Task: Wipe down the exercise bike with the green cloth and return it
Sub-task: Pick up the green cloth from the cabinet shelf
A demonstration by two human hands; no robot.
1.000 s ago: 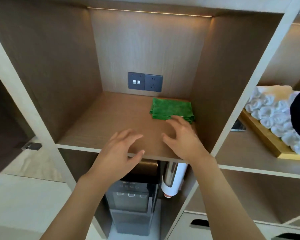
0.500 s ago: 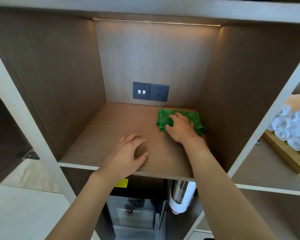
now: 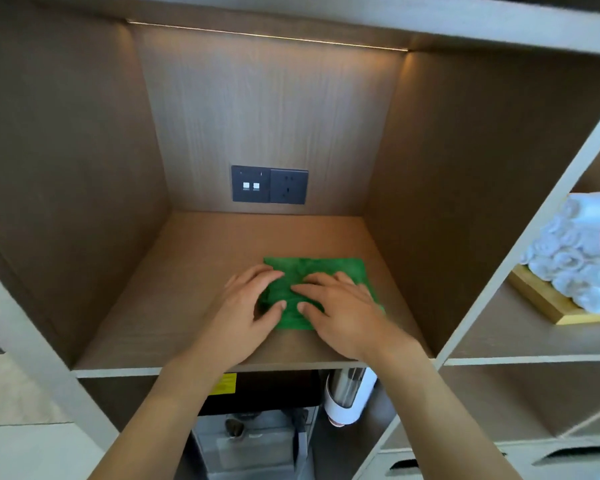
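Since a second ago, when only right fingertips neared it by the cubby's right wall: green cloth (image 3: 321,289) drawn forward to mid-shelf (image 3: 194,271), flat, folded. Pickup step judged under way; bike wiping not begun. Left hand (image 3: 248,306) now on cloth's left edge, fingers bent, thumb on fabric. Right hand (image 3: 340,308) spread over right half, pressing, fingers nearly straight. Grip not yet closed on cloth. Rolled white towels (image 3: 568,258) in neighbouring cubby.

Both bare forearms stretched forward, side by side. Left hand (image 3: 245,306) palm down, fingers spread and a little bent, thumb pointing inward. Right hand (image 3: 340,308) also palm down, fingers nearly straight, thumb tip close to the left thumb.
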